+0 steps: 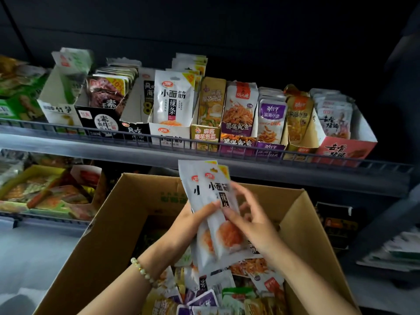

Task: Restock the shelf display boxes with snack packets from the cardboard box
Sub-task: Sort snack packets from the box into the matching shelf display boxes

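A small stack of white snack packets (211, 214) with black characters and an orange picture is held upright over the open cardboard box (109, 223). My left hand (193, 220) grips the stack from the left, thumb across the front. My right hand (247, 217) holds the stack's right edge, fingers curled onto the front packet. The box below holds several mixed loose packets (227, 289). On the shelf above stands the matching white display box (169, 135) with the same white packets (173, 98) upright in it.
A wire shelf rail (227, 147) runs across in front of a row of display boxes: black (100, 123), gold (205, 135), purple (270, 148), red (345, 148). A lower shelf at left carries more snack trays (45, 189). Dark shelving stands at right.
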Demonstrator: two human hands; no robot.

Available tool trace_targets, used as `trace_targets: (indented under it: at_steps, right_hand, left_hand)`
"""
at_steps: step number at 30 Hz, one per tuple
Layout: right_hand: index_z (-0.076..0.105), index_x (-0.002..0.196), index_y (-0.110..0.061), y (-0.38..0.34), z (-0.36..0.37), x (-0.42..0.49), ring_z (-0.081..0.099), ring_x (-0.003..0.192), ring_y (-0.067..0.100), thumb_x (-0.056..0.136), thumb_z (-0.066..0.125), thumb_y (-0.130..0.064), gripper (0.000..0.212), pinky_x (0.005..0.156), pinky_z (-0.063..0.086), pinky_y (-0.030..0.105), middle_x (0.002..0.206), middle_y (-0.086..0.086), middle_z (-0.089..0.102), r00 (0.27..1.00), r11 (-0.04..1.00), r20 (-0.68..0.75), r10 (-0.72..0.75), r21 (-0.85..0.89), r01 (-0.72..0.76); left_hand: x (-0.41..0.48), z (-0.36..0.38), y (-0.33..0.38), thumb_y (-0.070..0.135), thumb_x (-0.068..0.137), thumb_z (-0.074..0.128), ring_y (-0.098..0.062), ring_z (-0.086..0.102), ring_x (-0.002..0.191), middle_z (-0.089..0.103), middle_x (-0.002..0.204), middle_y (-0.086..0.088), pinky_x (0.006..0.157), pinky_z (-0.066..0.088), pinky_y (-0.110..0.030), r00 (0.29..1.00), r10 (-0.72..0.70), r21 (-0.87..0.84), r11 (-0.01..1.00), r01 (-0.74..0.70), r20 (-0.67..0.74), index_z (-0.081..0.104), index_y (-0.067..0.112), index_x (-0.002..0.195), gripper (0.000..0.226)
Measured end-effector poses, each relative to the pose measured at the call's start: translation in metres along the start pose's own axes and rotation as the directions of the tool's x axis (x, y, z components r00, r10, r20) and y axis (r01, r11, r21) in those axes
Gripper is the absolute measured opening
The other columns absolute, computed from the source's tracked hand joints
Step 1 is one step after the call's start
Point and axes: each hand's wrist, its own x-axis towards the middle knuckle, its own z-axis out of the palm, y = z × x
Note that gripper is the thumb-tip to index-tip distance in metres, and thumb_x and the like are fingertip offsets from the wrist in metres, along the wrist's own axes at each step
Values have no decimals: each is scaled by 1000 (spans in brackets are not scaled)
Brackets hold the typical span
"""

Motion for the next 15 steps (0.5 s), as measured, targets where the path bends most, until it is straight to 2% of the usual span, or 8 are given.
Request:
trace_targets:
  at_steps: [2,4,6,7,8,10,13,15]
  right_hand:
    - [43,131,-39,3,-1,1,64,102,6,67,73,-38,70,77,55,21,123,-10,59,996,975,1,92,203,-90]
    - [53,125,-24,6,0,-1,68,101,19,68,72,-32,61,85,56,34,113,0,70,978,907,84,190,367,-207]
    - [60,118,-17,8,4,-4,69,101,20,69,71,-33,52,89,54,36,108,3,73,976,913,101,195,346,-218]
    - [62,115,-17,7,5,-4,69,99,19,68,72,-35,52,88,55,36,106,2,73,980,925,72,184,326,-198]
    - [62,114,-16,4,6,-4,70,98,20,65,74,-37,54,86,56,36,104,2,74,985,931,34,172,320,-174]
    - [62,114,-16,-2,5,-1,70,96,21,66,74,-37,54,80,57,34,103,2,74,993,936,-42,110,340,-89]
    - [63,111,-21,-18,0,9,70,97,16,73,67,-31,39,76,56,25,103,-3,74,984,929,-176,25,369,42]
    - [60,115,-24,-29,1,17,68,102,13,77,64,-31,38,83,55,27,109,-5,72,985,930,-175,7,363,58]
  left_hand:
    - [1,1,-1,30,80,60,-24,72,92,73,106,-8,71,59,-31,1000,11,-28,1000,-12,-21,53,17,125,47]
    - [1,6,-1,46,79,62,-25,69,100,71,112,-8,80,59,-36,997,35,45,998,-33,-61,53,26,123,49]
    - [1,7,1,74,69,61,-27,62,111,61,121,-10,90,55,-43,989,114,208,974,-92,-93,54,46,113,52]
    - [0,6,3,81,64,59,-27,59,114,56,124,-9,92,54,-44,984,146,262,958,-116,-99,53,54,106,51]
    - [-1,5,5,79,64,59,-26,60,114,54,125,-9,91,55,-44,982,162,267,955,-132,-93,51,54,106,49]
    - [-4,3,6,58,75,59,-22,67,105,59,122,-8,83,58,-40,984,172,236,959,-158,-39,46,38,116,48]
    - [-10,5,12,46,81,59,-15,71,95,65,116,-1,69,60,-32,977,208,377,901,-213,54,39,28,120,48]
    - [-9,5,19,43,82,61,-11,69,98,64,116,2,74,60,-31,964,248,416,870,-264,94,34,29,127,54]
